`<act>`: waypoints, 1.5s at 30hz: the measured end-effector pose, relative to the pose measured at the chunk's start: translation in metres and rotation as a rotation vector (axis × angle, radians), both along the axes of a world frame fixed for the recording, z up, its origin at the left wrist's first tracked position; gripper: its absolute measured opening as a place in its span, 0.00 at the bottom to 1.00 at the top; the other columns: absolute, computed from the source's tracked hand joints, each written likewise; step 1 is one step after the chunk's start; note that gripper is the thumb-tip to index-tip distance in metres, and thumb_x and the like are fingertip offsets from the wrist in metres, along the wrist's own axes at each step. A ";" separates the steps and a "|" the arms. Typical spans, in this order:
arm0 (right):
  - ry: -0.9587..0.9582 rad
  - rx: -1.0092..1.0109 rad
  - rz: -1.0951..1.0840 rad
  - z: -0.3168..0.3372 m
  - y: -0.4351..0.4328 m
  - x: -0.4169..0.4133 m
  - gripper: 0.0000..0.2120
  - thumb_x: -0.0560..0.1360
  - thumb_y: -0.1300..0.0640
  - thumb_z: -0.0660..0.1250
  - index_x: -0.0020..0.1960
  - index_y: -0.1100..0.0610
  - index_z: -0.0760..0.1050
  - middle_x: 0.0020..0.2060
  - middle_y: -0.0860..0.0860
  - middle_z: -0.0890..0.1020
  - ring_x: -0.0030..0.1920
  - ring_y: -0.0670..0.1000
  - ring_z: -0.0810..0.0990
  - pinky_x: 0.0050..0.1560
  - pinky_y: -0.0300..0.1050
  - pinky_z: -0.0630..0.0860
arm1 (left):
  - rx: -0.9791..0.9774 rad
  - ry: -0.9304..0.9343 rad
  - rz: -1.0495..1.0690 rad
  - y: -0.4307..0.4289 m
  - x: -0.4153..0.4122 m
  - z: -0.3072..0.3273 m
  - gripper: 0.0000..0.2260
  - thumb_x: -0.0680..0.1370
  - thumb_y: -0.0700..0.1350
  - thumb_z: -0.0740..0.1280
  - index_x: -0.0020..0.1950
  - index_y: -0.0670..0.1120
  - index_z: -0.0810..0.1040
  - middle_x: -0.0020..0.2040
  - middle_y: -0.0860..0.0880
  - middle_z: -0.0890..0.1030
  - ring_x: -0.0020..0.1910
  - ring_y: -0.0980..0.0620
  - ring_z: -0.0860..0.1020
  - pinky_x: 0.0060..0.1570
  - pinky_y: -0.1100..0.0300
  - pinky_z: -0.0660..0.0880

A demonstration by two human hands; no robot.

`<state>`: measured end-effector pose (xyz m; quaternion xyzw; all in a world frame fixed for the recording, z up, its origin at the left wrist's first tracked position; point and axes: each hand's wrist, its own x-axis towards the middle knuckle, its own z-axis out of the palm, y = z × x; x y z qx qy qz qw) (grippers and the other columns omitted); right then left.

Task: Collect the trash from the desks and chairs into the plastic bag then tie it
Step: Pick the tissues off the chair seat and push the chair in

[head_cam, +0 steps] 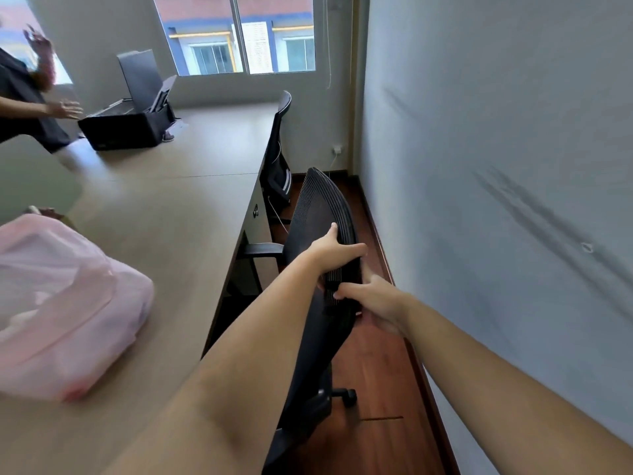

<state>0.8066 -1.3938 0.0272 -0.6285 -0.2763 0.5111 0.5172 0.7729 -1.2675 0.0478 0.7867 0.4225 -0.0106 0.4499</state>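
Both hands clamped on the backrest of a black mesh chair (320, 214). Left hand (334, 250) curled over its upper edge, thumb along the rim; right hand (375, 301) closed on the lower edge, fingers partly hidden behind. Pink plastic bag (65, 303), part-filled, lying on the beige surface (191, 207) at left. Black printer (128, 126) at the far end, a second person beside it. Wood floor (373, 365); grey wall on the right.
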 end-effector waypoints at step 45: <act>-0.383 0.010 -0.132 0.015 0.079 -0.133 0.31 0.74 0.47 0.68 0.73 0.54 0.64 0.63 0.50 0.76 0.60 0.49 0.76 0.62 0.48 0.73 | 0.217 0.003 0.141 0.096 -0.233 0.027 0.26 0.74 0.60 0.67 0.70 0.54 0.68 0.67 0.48 0.72 0.61 0.46 0.73 0.54 0.50 0.78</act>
